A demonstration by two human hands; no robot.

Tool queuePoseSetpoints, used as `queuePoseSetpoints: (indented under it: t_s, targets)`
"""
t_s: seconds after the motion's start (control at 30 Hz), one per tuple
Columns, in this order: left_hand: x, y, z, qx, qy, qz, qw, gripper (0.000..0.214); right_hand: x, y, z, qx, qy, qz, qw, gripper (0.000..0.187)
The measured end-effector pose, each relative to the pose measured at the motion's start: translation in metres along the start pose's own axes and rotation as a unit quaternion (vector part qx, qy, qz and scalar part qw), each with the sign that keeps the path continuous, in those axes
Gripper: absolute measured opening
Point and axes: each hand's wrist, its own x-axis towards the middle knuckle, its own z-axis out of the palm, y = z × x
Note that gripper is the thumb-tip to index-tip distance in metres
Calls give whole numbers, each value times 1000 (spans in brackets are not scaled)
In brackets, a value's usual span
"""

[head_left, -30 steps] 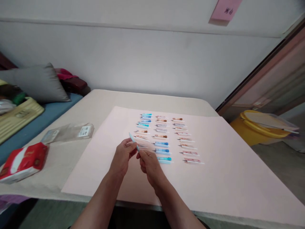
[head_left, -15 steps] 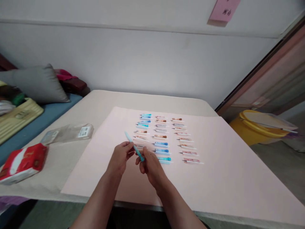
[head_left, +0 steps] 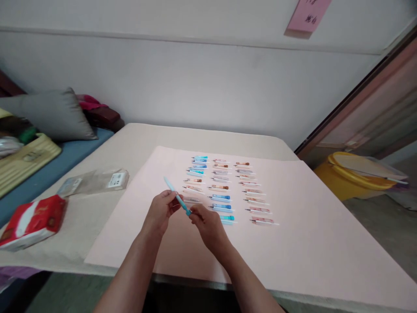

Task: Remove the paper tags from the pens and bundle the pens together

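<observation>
Two bare hands are meeting over a pink paper sheet (head_left: 309, 226) on a beige table, and the likeliest trouble is a slip. The light-blue pen (head_left: 170, 185) is being gripped by fingertips alone, so a hard twist or pull at its darker end could send it springing free. It would then be dropping onto the rows of small pens (head_left: 228, 191) lying just beyond and to the right, knocking their neat lines askew. The left hand (head_left: 161, 211) is closing thumb and fingers around the middle of the pen, whose pale tip is pointing up and away to the left. The right hand (head_left: 208, 224) is pinching the darker teal lower end between thumb and forefinger, with the other fingers curling under. Whether that end is a cap is too small to tell. The hands are working close together, almost touching, and the pen is hanging tilted in the air between them, just in front of the left column of rows. Far left, a red tissue pack (head_left: 32, 219) and a clear plastic packet (head_left: 94, 181) are lying off the sheet. Far right, a yellow bucket (head_left: 355, 174) is sitting on the floor.
</observation>
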Motion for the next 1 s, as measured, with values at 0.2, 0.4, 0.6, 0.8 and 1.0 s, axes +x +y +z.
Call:
queuePoseSetpoints:
  t_s: [0.2, 0.4, 0.6, 0.8, 1.0]
  targets:
    - [-2, -1, 3, 12, -19, 3, 1000, 24, 0, -3, -5, -75, -1, -43, 996, 14]
    - [-4, -4, 7, 22, -46, 7, 999, 26, -3, -8, -2, -24, -32, -66, 997, 31]
    - [-5, -6, 9, 25, -64, -3, 998, 25, -6, -9, 0, -2, -27, -60, 998, 36]
    - [-6, -4, 8, 33, -53, 7, 998, 22, -4, -9, -2, -13, -47, -58, 997, 35]
    - [-5, -3, 6, 59, -40, 13, 997, 24, -4, -9, -1, -48, -52, -44, 997, 32]
